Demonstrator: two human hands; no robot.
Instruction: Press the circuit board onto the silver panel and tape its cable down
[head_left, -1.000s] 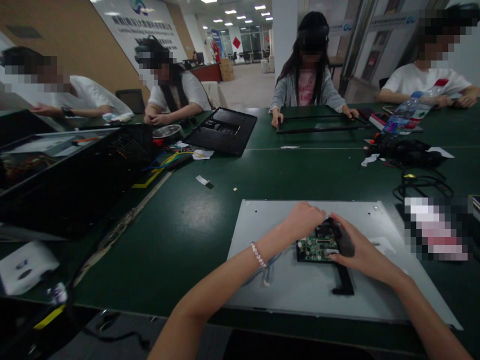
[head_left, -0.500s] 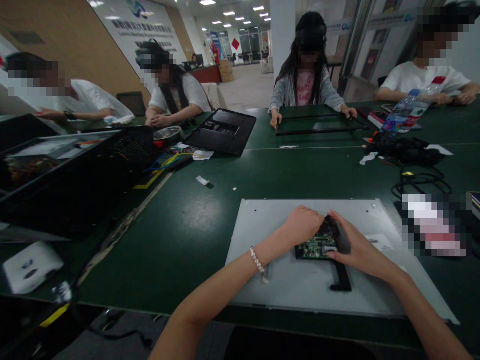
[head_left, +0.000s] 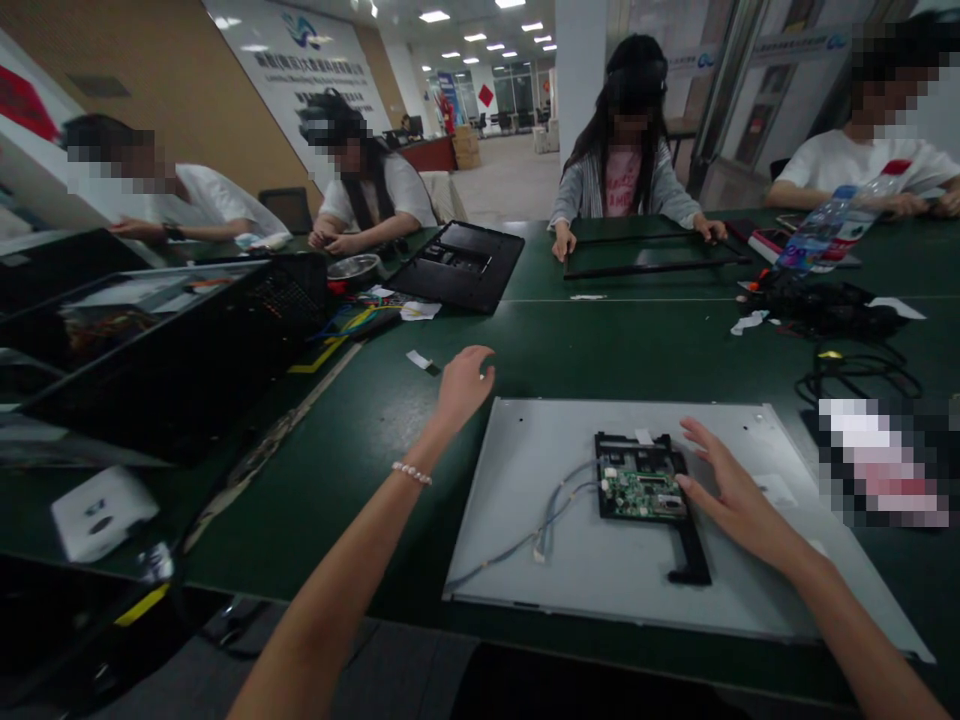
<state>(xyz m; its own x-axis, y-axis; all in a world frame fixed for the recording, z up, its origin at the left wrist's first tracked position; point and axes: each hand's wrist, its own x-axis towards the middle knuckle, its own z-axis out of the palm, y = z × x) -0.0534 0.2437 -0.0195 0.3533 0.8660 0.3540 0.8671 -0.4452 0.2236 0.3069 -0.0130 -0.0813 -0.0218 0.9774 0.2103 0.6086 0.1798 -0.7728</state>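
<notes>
My left hand (head_left: 463, 388) is raised over the table just left of the panel, fingers curved and thumb apart, holding nothing I can see. A small white scrap (head_left: 481, 377) shows by its thumb. My right hand (head_left: 724, 495) is open at the right side of a black plastic bracket (head_left: 691, 552), its thumb at the bracket's edge near the green circuit board (head_left: 637, 494). Bracket and board lie on a large grey metal-backed panel (head_left: 525, 500). Thin grey cables (head_left: 551, 515) run from the board's left connector to the panel's lower left.
An open black computer case (head_left: 187, 350) stands at left, with a white box-like device (head_left: 101, 515) nearer me. Beyond are a black plastic cover (head_left: 457, 265) and a black frame (head_left: 652, 268) in a co-worker's hands. Bottles (head_left: 817, 230) and black cables (head_left: 855, 380) are at right.
My left hand has left the bracket and moved left past the panel's edge. My right hand's fingers have loosened from the bracket. The board and its cables are now uncovered.
</notes>
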